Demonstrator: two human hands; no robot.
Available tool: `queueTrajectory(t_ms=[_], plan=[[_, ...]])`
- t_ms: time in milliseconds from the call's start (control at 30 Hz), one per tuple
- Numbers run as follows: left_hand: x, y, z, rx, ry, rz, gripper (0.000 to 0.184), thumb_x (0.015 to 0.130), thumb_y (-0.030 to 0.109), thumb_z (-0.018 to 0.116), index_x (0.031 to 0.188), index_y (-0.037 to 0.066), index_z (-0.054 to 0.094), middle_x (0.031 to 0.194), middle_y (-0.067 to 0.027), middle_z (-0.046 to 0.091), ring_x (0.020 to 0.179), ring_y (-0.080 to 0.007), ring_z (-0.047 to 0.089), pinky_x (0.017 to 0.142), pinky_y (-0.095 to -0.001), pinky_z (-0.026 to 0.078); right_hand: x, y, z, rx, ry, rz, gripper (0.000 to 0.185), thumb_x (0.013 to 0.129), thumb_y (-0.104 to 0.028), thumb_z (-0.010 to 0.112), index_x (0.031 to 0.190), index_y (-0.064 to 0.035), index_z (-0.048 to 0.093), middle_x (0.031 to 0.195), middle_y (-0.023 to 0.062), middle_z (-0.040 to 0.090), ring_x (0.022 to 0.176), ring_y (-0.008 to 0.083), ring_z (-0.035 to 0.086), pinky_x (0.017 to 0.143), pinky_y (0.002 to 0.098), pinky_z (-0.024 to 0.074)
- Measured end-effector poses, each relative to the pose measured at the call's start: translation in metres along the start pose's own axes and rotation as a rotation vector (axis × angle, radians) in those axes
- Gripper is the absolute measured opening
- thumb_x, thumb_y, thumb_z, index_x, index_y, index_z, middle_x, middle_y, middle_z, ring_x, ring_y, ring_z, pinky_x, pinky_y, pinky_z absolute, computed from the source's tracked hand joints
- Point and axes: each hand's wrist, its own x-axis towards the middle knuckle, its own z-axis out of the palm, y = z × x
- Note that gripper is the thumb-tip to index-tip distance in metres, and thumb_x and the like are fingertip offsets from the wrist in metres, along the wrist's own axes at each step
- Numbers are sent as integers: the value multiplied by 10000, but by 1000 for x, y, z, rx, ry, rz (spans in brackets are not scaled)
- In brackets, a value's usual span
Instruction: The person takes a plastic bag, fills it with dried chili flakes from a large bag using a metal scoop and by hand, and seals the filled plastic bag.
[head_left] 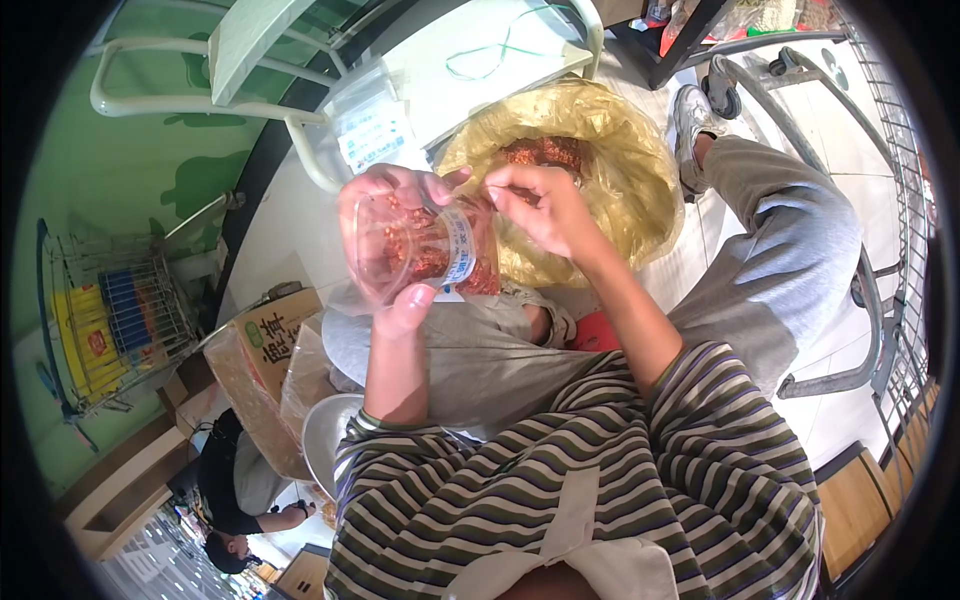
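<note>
My left hand point(388, 186) is closed around a clear plastic bag point(400, 245) with reddish flaky contents and a white-and-blue label. Its fingers curl over the far side, and the thumb presses the near side. At the bag's right edge, my right hand point(548, 212) has thumb and fingertips pinched together; whatever is between them is too small to make out. Below and beyond both hands, a large yellow plastic bag point(635, 190) stands wide open on the floor, with red, seed-flecked stuff point(548, 152) inside.
Flat clear packets with blue print point(375, 135) lie beside a white board point(470, 85) bearing a green string. Cardboard boxes point(265, 345) and a metal bowl point(330, 435) are at my left. A shopping cart point(115, 320) stands farther left; another person point(240, 480) is lower left. Metal cart legs point(865, 310) border my right.
</note>
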Motion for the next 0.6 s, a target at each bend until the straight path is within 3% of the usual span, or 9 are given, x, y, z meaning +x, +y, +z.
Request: queueTrajectory(t_ms=[67,100,167,267,300,400,433,533,600], plan=[[2,1,-5,-124,-37,-71,847,658,309,806,1320,53,344,1103,-119,431,1050,-277,523,1037,-589,406,-3,-3,-9,439,-240,408,179,850,-10,699,1027,-20,671,905,9,674,811,60,607,726,211,485],[4,-1,-9,-178,-86,-68,873,638,322,815,1325,53,348,1107,-113,441,1076,-282,519,1050,-584,396,-5,-3,-6,439,-241,411,179,850,-10,699,1027,-20,671,905,9,674,811,60,607,726,211,485],[4,-2,-11,-216,-96,-99,880,626,325,823,1319,56,352,1110,-109,445,1083,-285,518,1059,-575,388,-11,-2,2,963,-259,288,353,850,-49,739,1164,8,587,970,28,681,832,93,643,718,241,522],[1,-1,-10,-261,-119,-145,895,598,336,843,1301,63,362,1116,-102,451,1090,-289,519,1070,-556,373,-11,-11,-4,831,-399,340,496,795,-7,781,1225,22,536,1028,47,673,877,86,637,743,222,514],[0,-1,-8,-272,-137,-156,904,581,343,856,1290,67,367,1118,-99,453,1089,-291,521,1074,-545,367,-11,-19,-1,788,-363,448,483,713,19,819,1143,-26,604,971,-39,601,802,8,536,661,187,451],[-2,0,-5,-261,-159,-156,908,563,346,871,1270,70,372,1118,-104,451,1083,-293,524,1067,-534,368,-10,-15,-5,646,-404,385,396,712,-10,842,1053,-27,643,922,-53,586,803,15,527,665,197,455],[-2,2,-8,-216,-191,-187,939,505,333,836,1321,138,415,1110,-40,461,1080,-249,544,1121,-604,302,-11,-13,-4,648,-402,384,396,712,-10,842,1053,-27,643,922,-53,586,803,15,527,665,197,455],[-3,7,0,-151,-183,-155,940,505,347,839,1320,139,419,1095,-35,457,1075,-248,548,1122,-607,299,-13,-6,0,699,-356,399,330,711,-48,861,974,-30,664,887,-59,572,784,18,509,657,207,453],[0,6,1,-206,-196,-166,933,507,350,840,1315,140,423,1086,-32,453,1074,-244,550,1121,-609,303,-14,-4,1,801,-342,404,306,756,-94,853,985,13,680,923,12,688,838,75,611,752,251,503]])
